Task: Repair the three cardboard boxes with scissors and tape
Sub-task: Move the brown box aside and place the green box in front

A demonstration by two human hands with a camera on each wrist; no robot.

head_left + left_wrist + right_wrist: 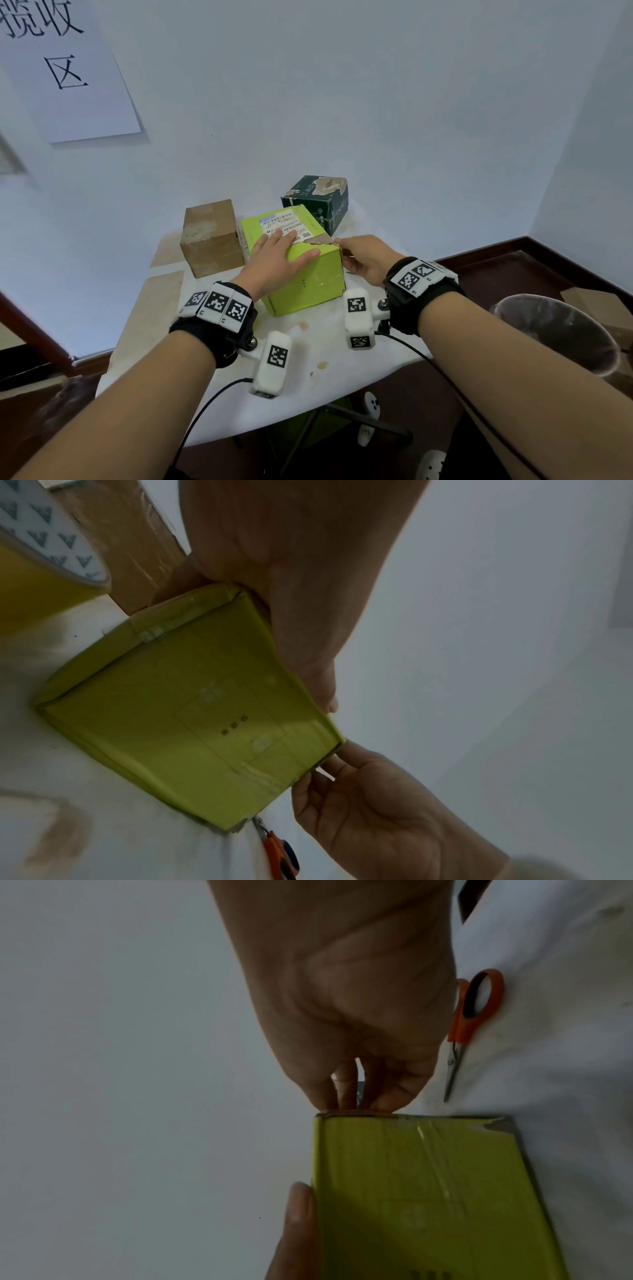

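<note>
- Left hand [278,256] flat and relaxed on top of lime-green cardboard box [308,274], fingers straight across the printed shipping label [287,224], thumb down over the near upper edge.
- Right hand [366,260] at the box's right side, fingertips [346,1096] curled and pinching the torn top-right edge [320,241], where brown card shows through the green.
- Lime-green box near the middle of the white-covered table [325,346], with clear tape glinting over its near and right faces.
- Plain brown cardboard box [210,238] just left of the green one, scuffed and taped; dark green printed box [318,200] behind and to the right, its top face torn pale.
- Seen only from the wrists: orange-handled scissors [471,1020] flat on the table beside the right hand, blades shut and pointing toward the green box's ragged lower corner.
- Seen only from the left wrist: roll of yellow tape [37,569] with a white patterned core, next to the brown box; in the head view, hidden behind the left forearm.
- Head view alone gives the room: pale wall with a white paper sign [65,68] in black characters, dark wooden skirting and floor, a bin lined with a clear bag [561,329] at right, folding table legs beneath.
- Both forearms reaching forward, each with a black wrist strap bearing white marker blocks and a cabled camera.
</note>
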